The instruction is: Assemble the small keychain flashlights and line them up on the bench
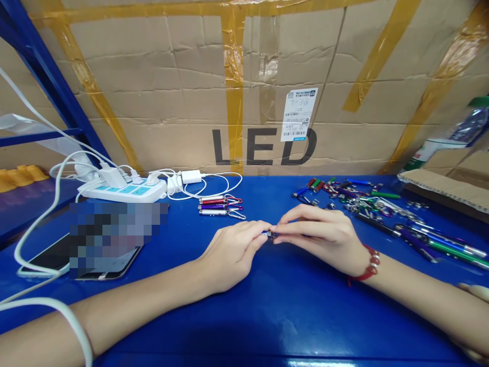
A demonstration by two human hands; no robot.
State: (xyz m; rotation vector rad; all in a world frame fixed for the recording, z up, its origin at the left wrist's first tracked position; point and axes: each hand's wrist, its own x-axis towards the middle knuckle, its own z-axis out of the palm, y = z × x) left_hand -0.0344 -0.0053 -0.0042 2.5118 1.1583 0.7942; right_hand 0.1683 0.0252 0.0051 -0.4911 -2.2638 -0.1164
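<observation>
My left hand [233,250] is closed in a pinch around a small blue flashlight [269,234], most of it hidden by the fingers. Only a bit of blue and a silver end show. The fingertips of my right hand [324,232] pinch that silver end from the other side, so both hands meet above the blue table [290,306]. Just behind my left hand lie several mini flashlights [214,207] in a neat row, red, purple and silver, with carabiner clips pointing right.
Loose flashlight bodies, clips and pen-like tubes [382,206] are scattered at right. A cardboard tray [446,186] and a bottle [431,150] stand beyond. At left are a power strip [126,191], white cables [19,234] and a phone [110,265]. A large carton [183,92] closes off the back.
</observation>
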